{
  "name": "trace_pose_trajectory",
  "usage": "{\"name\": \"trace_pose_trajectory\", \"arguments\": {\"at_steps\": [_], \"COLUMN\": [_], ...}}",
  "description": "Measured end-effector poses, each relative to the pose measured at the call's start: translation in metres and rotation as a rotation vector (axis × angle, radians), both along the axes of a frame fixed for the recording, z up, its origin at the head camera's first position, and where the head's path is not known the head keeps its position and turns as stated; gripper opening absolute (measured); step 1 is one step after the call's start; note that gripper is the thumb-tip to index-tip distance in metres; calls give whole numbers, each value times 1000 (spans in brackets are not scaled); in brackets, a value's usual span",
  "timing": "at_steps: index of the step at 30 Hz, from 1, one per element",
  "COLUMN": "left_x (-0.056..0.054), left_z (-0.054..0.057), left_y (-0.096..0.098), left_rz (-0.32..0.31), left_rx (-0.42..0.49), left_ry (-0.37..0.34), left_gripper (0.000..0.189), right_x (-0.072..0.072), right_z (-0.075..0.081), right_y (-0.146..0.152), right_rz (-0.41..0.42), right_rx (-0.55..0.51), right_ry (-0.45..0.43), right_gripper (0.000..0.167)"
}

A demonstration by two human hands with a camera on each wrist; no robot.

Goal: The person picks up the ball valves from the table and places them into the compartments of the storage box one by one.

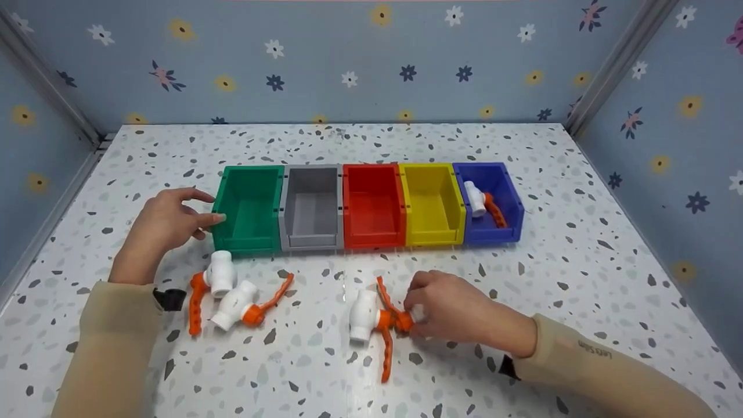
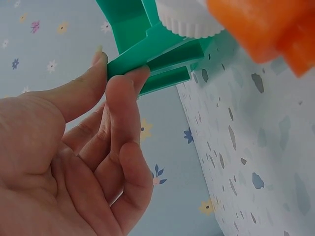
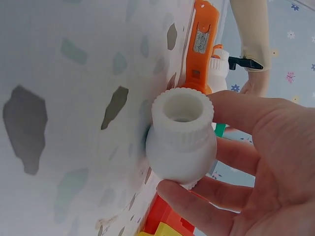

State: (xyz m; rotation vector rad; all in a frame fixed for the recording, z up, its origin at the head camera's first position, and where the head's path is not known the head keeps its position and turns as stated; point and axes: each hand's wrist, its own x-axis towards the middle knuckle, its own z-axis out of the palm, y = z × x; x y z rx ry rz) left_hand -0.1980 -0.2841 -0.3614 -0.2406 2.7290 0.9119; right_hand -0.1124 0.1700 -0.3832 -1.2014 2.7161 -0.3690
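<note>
My left hand pinches the left side wall of the green bin between thumb and fingers; the left wrist view shows this grip closely. My right hand holds a white ball valve with an orange handle, low over the table; in the head view the hand covers most of its body. Right beside it lies another ball valve, their orange parts close together. Two more, a ball valve and a tilted ball valve, lie in front of the green bin.
Right of the green bin, a grey bin, a red bin, a yellow bin and a blue bin stand in a row. One ball valve lies inside the blue bin. Flowered panels enclose the speckled table.
</note>
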Motion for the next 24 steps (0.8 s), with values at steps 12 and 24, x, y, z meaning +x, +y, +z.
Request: {"name": "trace_pose_trajectory", "arguments": {"at_steps": [12, 24], "left_x": [0, 1], "left_z": [0, 0], "left_y": [0, 1], "left_rz": [11, 5], "left_rx": [-3, -10], "left_ry": [-10, 4], "left_gripper": [69, 70], "right_x": [-4, -16], "right_z": [-2, 13], "right_y": [8, 17], "right_rz": [-45, -130], "right_rx": [-71, -142], "right_ry": [-76, -91], "right_gripper": [21, 19]}}
